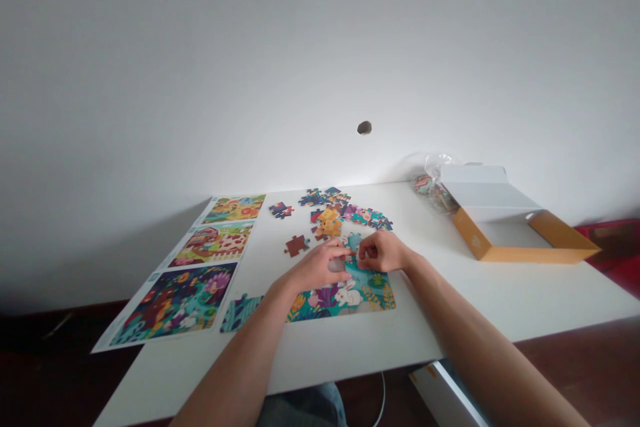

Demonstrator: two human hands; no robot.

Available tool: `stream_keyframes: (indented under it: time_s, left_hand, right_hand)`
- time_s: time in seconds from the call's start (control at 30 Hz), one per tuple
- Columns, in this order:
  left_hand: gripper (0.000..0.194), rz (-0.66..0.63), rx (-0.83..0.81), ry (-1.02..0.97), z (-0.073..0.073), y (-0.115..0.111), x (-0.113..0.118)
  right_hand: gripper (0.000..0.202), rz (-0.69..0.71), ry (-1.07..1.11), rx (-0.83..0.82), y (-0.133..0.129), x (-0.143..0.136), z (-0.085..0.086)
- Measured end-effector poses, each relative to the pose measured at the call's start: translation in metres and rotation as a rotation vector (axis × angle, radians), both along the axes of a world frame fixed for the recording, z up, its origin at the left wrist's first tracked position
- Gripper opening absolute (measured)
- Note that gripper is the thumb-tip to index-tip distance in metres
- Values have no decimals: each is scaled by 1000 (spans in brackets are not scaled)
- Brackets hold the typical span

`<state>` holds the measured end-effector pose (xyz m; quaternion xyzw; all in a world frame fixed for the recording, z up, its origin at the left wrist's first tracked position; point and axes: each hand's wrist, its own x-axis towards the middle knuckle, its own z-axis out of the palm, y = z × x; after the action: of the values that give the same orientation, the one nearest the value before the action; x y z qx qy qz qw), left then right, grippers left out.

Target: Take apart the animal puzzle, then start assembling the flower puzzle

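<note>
A partly joined jigsaw puzzle (350, 297) with a white rabbit and teal leaves lies on the table between my forearms. My left hand (323, 263) rests over its upper middle, thumb and fingers apart, fingertips touching the teal section. From the right, my right hand (383, 250) meets it with curled fingers, pinched at the edge of a teal puzzle piece (354, 240). The exact grip is partly hidden by the fingers. My left forearm covers part of the puzzle's lower row. Just beyond the hands lie yellow puzzle pieces (330, 221) and a brown piece (297, 245).
Loose dark pieces (313, 197) and colourful pieces (370, 217) are spread toward the wall. A picture sheet (183, 303) with three printed scenes overhangs the table's left side. At right stand an open yellow box (525, 253) and a clear bag of pieces (433, 190).
</note>
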<state>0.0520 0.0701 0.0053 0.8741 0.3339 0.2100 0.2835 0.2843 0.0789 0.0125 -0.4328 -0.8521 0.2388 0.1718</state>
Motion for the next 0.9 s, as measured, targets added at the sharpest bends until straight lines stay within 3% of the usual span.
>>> stream_keyframes:
  time_s: [0.23, 0.4, 0.53, 0.73, 0.9]
  left_hand:
    - [41, 2, 12, 7, 1, -1, 1]
    - [24, -34, 9, 23, 2, -1, 1]
    - [22, -26, 6, 23, 2, -1, 1]
    - [27, 1, 0, 15, 0, -1, 1]
    - [41, 0, -3, 21, 3, -1, 3]
  right_hand:
    - [17, 5, -27, 3, 0, -1, 1]
    - [27, -13, -24, 20, 1, 1, 1]
    - [31, -6, -54, 27, -2, -1, 3]
    - [44, 53, -202, 148, -11, -12, 3]
    - [43, -29, -207, 146, -8, -13, 1]
